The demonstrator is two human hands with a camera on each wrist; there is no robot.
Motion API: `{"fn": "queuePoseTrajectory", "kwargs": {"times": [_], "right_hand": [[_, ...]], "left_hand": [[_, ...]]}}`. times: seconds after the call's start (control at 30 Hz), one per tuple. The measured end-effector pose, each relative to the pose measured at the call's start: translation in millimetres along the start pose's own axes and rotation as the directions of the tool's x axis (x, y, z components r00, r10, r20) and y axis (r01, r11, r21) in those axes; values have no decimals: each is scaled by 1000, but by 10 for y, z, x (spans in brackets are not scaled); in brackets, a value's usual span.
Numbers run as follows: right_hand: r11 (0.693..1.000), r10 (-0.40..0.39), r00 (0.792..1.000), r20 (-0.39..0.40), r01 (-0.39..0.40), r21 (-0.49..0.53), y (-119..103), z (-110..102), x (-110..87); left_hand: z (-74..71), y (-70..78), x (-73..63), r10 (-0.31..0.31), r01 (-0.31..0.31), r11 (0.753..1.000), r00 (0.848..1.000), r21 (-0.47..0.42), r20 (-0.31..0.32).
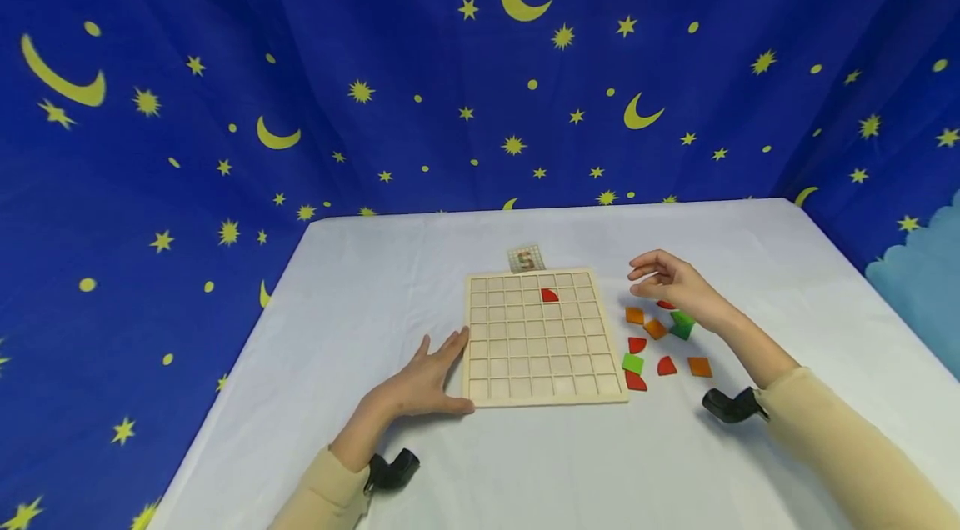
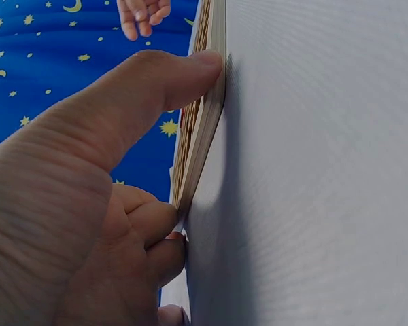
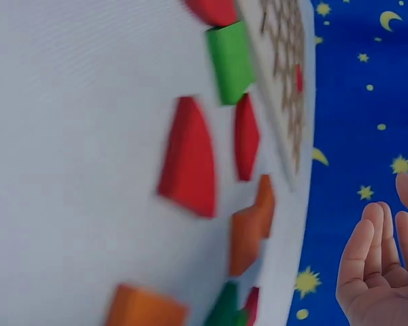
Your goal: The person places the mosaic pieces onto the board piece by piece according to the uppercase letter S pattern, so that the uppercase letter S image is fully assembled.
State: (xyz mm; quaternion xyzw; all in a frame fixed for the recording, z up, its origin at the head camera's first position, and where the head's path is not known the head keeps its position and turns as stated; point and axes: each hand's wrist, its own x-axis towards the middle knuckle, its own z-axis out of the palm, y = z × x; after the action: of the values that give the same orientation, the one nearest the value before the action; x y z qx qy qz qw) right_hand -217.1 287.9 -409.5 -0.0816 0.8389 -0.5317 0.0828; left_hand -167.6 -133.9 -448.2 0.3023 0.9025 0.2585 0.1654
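- Left hand (image 1: 420, 381): grip spread wide, thumb at the near-left corner of the wooden board (image 1: 538, 344), fingertips touching its left edge; nothing enclosed.
- Board: gridded, flat on the white-covered counter (image 1: 390, 288).
- Patterned card (image 1: 526, 257): just beyond the board's far edge.
- Red quarter-circle (image 1: 550, 295): in a far cell, right of centre.
- Orange squares (image 1: 700, 367), green pieces (image 1: 633, 363), more red quarter-circles (image 1: 667, 366): scattered right of board.
- Right hand (image 1: 678, 284): above the far pieces; grip partly open, fingers loosely bent, holding nothing visible.

Dark blue fabric backdrop (image 1: 435, 55), printed with yellow crescent moons (image 1: 513, 0) and stars (image 1: 562, 37), stands behind a white cloth-covered table (image 1: 375, 288). Pale blue scalloped patch (image 1: 924, 280) at right.
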Motion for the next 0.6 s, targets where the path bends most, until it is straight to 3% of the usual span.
{"fn": "queuePoseTrajectory", "kwargs": {"times": [0.2, 0.43, 0.6], "right_hand": [[998, 52, 999, 5, -52, -25, 151, -30, -53], [1000, 29, 999, 37, -29, 8, 293, -17, -90], [996, 74, 996, 39, -72, -57, 331, 19, -95]], "left_hand": [[3, -2, 5, -5, 5, 1000, 1000, 8, -2], [1, 7, 0, -2, 2, 1000, 1000, 8, -15], [3, 4, 1, -2, 2, 1000, 1000, 8, -18]]}}
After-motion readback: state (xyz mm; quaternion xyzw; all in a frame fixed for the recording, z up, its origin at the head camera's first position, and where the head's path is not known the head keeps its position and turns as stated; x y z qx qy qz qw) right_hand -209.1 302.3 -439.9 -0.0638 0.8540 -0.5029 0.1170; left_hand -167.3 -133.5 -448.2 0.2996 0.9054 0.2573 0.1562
